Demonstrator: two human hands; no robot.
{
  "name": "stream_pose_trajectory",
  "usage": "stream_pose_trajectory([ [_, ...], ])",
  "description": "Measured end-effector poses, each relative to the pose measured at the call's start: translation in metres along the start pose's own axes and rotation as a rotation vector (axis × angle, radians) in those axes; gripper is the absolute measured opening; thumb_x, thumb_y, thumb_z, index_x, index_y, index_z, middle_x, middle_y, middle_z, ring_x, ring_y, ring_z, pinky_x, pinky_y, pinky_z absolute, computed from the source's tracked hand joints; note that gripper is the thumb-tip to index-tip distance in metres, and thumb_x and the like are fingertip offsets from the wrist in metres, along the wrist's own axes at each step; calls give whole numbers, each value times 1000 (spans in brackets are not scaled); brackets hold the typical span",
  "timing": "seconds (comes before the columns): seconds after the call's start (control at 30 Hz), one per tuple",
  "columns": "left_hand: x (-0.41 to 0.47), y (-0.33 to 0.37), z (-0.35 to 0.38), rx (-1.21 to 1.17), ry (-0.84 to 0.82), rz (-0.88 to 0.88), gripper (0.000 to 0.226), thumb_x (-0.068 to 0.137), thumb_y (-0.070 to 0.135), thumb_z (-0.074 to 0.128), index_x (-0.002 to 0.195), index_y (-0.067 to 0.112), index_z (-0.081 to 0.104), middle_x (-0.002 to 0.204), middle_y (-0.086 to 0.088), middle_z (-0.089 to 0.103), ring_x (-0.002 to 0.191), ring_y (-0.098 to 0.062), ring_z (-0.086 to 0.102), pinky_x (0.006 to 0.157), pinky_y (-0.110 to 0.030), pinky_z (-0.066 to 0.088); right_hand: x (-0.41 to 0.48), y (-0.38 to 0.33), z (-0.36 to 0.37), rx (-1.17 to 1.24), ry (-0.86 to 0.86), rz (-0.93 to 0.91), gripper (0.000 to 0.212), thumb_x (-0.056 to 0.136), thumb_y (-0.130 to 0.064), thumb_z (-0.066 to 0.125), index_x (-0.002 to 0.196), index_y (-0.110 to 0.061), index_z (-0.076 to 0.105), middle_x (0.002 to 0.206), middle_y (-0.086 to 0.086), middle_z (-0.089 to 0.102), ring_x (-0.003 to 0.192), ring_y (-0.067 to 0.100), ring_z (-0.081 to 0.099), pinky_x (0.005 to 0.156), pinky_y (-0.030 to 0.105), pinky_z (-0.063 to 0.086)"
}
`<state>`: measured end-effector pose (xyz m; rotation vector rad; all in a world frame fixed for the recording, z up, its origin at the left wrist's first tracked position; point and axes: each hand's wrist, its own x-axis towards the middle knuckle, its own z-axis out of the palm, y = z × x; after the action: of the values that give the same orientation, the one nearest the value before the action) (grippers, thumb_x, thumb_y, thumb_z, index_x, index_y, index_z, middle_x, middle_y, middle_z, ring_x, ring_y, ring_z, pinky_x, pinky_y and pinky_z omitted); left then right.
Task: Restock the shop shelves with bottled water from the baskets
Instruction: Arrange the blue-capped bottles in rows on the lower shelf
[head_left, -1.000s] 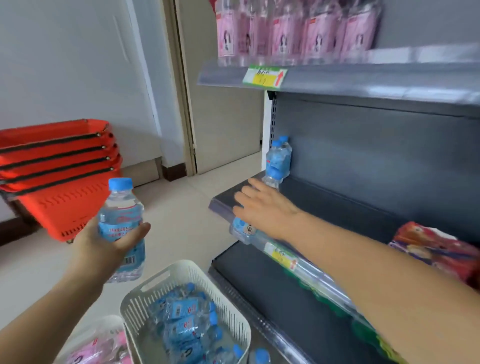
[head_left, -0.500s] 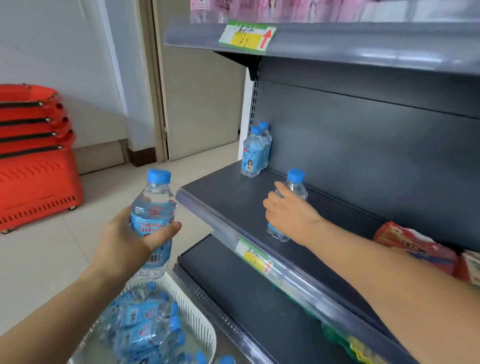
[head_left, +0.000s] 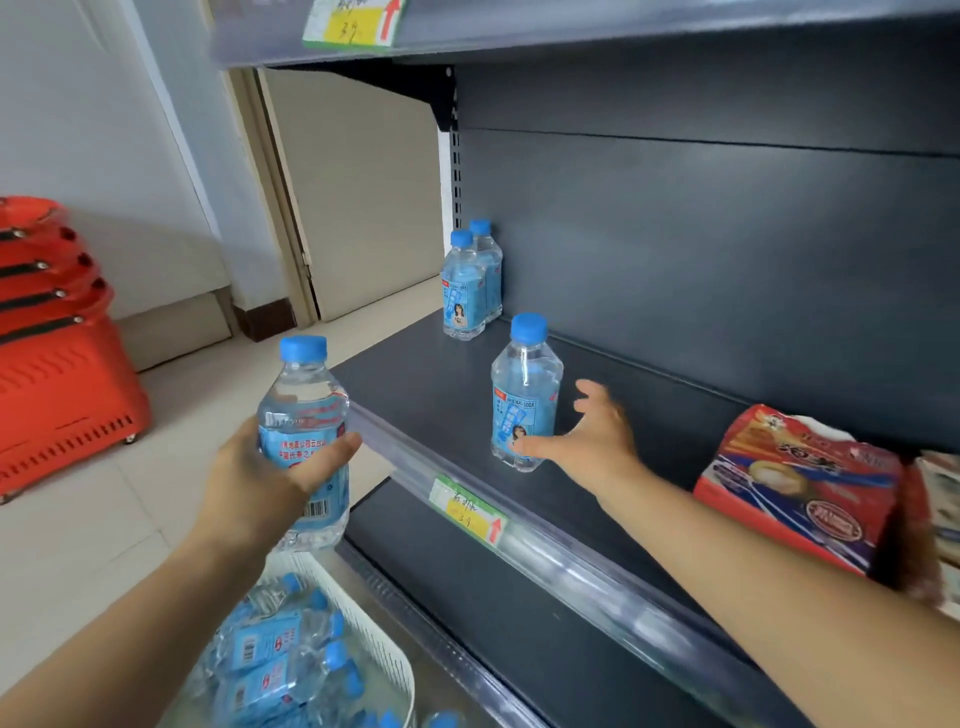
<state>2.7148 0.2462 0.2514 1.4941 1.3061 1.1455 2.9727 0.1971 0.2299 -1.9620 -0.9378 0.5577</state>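
Placed bottle (head_left: 524, 400): upright, centre of frame, on the middle shelf (head_left: 415, 384), a little in from the front rail (head_left: 519, 525). Gripped half a second ago by the right hand (head_left: 592, 436); now let go, fingers spread and blurred, thumb tip touching or just off the label low down (hard to call). Reads as one more unit stocked, release about done.

Second bottle (head_left: 304, 415): left of centre, wrapped by the left hand (head_left: 260, 483), thumb across the label. Hangs in front of the shelf edge, not yet on it; likely next in. More stock lying in the white basket (head_left: 384, 649), bottom centre-left.

Bottle pair (head_left: 470, 286) at the shelf's back-left corner, touching each other.

Open room: bare shelf between that pair and the placed bottle, and behind it to the back panel. To watch: rail lip in front, upper shelf overhead, snack pack (head_left: 800, 483) at right, near the right forearm. Red baskets (head_left: 57, 389) stacked far left, well apart.
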Motion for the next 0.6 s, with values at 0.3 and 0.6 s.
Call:
stream_pose_trajectory([
  [0.3, 24, 27, 15, -25, 19, 35, 25, 72, 22, 77, 85, 22, 56, 86, -3, 65, 77, -17, 64, 67, -31, 49, 32, -13, 29, -91, -44, -88, 56, 63, -23, 83, 111, -13, 56, 111, 3, 66, 100, 21, 64, 84, 36, 55],
  [0.6, 84, 20, 7, -6, -15, 69, 31, 71, 27, 76, 96, 20, 58, 90, 1, 66, 80, -14, 65, 66, -27, 51, 94, -51, 92, 4, -40, -102, 55, 68, -13, 81, 116, -12, 55, 117, 4, 62, 103, 19, 62, 78, 28, 52],
])
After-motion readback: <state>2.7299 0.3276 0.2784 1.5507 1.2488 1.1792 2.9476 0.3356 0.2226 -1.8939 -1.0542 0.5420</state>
